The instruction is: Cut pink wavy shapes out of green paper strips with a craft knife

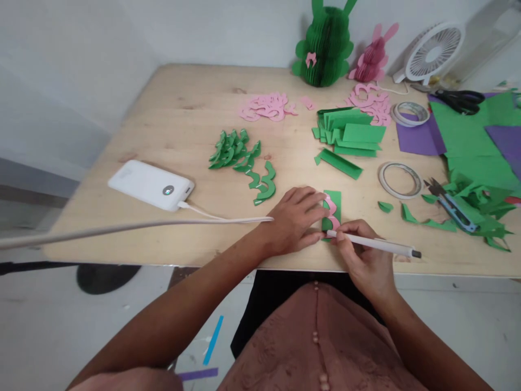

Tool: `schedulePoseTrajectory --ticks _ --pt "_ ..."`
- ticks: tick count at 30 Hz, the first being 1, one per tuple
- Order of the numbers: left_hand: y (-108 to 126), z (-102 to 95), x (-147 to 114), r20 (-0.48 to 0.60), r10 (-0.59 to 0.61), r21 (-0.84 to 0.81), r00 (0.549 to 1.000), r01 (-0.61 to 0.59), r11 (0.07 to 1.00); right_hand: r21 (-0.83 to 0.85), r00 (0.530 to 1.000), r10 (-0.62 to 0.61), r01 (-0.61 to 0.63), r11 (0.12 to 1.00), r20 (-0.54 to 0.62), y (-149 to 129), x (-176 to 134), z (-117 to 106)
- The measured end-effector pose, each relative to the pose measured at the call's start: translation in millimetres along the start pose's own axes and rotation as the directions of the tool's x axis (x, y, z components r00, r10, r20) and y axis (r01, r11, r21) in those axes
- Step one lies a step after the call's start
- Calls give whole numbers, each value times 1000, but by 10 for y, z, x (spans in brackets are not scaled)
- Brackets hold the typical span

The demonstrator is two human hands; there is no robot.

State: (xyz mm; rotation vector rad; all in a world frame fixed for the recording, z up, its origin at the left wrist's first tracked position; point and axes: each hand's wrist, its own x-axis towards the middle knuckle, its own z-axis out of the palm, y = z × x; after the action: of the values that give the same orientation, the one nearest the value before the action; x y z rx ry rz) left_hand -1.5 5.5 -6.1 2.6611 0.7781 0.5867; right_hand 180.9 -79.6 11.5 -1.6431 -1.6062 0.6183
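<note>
My left hand [295, 217] lies with its fingers stretched out, the tips pressing on a wavy pink paper cutout [334, 209]. That cutout rests on a green paper strip [337, 195] near the table's front edge. Between the fingers of my right hand [364, 260] is a white pen [378, 244], its tip at the lower end of the cutout and its dark end pointing right. Left of the strip are wavy green paper cutouts [266, 187], several of them piled together. Folded green paper pieces [354, 133] lie beyond my hands.
A white power bank [150, 184] sits at left, its cable [207, 216] running to my left wrist. At right are tape rolls [401, 180], small snips [450, 206], black scissors [458, 101] and green scraps. Paper bunnies [325, 49] and a white fan [433, 51] stand behind.
</note>
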Motion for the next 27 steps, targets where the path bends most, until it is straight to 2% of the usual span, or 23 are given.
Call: schedulePoseTrajectory --ticks 9,16,27 --pt "-11 12 -2 6 3 10 1000 -3 1000 -21 1000 1 -1 1000 -2 0 -6 17" --pt "-6 9 -4 -5 7 2 1000 -7 1000 96 998 5 0 995 -55 19 -12 8" --pt "-9 4 1 1 12 0 1000 -12 1000 25 999 2 -1 1000 -43 -1 4 24"
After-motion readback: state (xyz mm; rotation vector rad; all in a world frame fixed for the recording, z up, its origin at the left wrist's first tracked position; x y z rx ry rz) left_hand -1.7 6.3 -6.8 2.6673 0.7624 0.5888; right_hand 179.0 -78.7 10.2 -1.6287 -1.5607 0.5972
